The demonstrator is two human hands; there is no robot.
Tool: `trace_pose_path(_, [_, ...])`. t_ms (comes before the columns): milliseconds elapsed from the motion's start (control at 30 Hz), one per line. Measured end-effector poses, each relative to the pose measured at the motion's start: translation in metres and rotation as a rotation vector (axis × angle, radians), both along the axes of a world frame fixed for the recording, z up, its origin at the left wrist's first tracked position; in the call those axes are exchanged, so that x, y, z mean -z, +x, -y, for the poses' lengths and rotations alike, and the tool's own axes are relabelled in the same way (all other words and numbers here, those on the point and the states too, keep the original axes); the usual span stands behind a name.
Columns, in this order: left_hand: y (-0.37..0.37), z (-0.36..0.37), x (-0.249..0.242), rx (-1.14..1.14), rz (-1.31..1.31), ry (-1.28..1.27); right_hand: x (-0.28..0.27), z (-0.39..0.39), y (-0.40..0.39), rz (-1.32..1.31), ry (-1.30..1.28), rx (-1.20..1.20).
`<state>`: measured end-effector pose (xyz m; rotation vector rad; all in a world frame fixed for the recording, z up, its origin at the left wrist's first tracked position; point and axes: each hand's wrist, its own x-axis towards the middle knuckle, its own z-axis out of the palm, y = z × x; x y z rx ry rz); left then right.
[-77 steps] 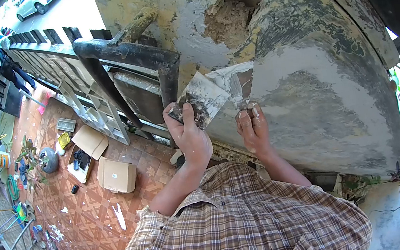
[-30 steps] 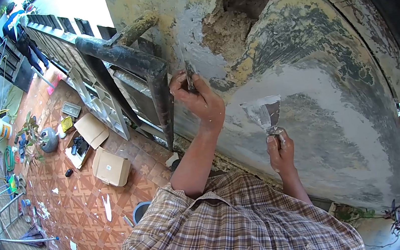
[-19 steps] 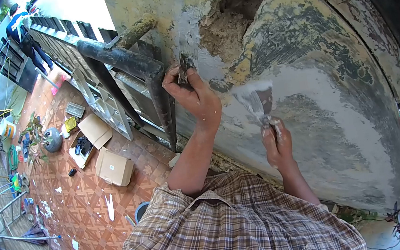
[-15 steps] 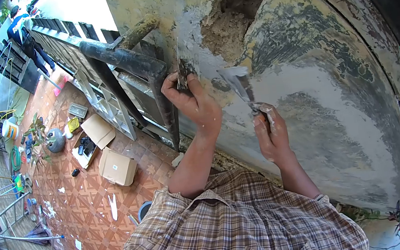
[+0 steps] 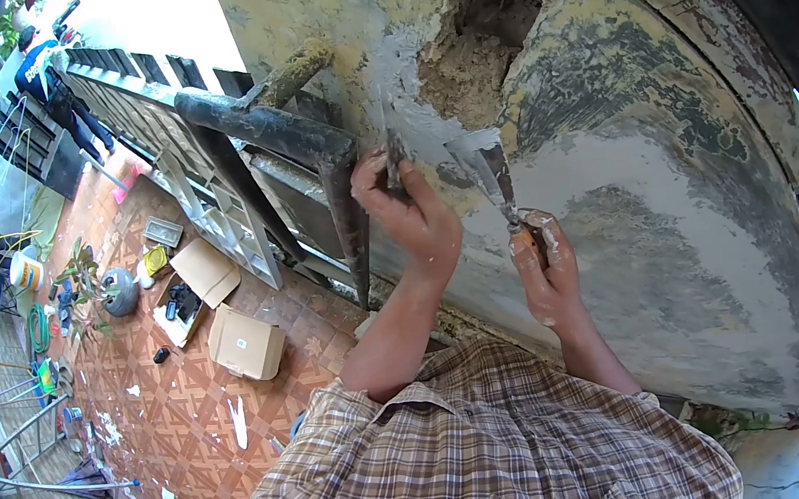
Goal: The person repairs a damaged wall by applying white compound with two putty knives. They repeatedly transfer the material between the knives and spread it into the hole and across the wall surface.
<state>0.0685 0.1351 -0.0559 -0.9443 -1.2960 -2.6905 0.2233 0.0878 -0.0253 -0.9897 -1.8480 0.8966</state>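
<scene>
My left hand [image 5: 413, 217] pinches a thin scraper [image 5: 394, 154], seen nearly edge-on in front of the wall beside the dark metal post. In my right hand [image 5: 548, 265] is a putty knife [image 5: 489, 177] with an orange-brown handle, its blade pointing up and bearing white paste at the tip. Both tools are below a rough broken hole [image 5: 491, 20] in the yellowish wall [image 5: 307, 4]. Grey-white filler [image 5: 611, 166] is spread over the wall below and right of the hole. White smears mark my right fingers.
A dark metal railing [image 5: 267, 126] stands just left of my left hand. Beyond it, a ladder [image 5: 223, 212] leans near cardboard boxes [image 5: 245, 342] on the tiled floor [image 5: 178, 410]. Another person [image 5: 55, 88] is at the upper left.
The view has shifted slightly. My left hand has turned its scraper more edge-on to the view. The putty knife in my right hand has tilted, showing more of its handle.
</scene>
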Motion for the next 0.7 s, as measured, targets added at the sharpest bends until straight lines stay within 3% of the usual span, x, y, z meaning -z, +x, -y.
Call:
trace_pose_path(67, [-0.005, -0.014, 0.005, -0.205, -0.299, -0.043, 0.0, 0.001, 0.005, -0.021, -0.035, 0.007])
trace_pose_path(267, [-0.013, -0.053, 0.026, -0.33, -0.494, -0.033, 0.016, 0.01, 0.029, -0.075, -0.102, 0.023])
trace_pose_path(700, [-0.002, -0.065, 0.044, -0.168, -0.522, -0.013, 0.036, 0.024, 0.06, -0.057, -0.258, 0.076])
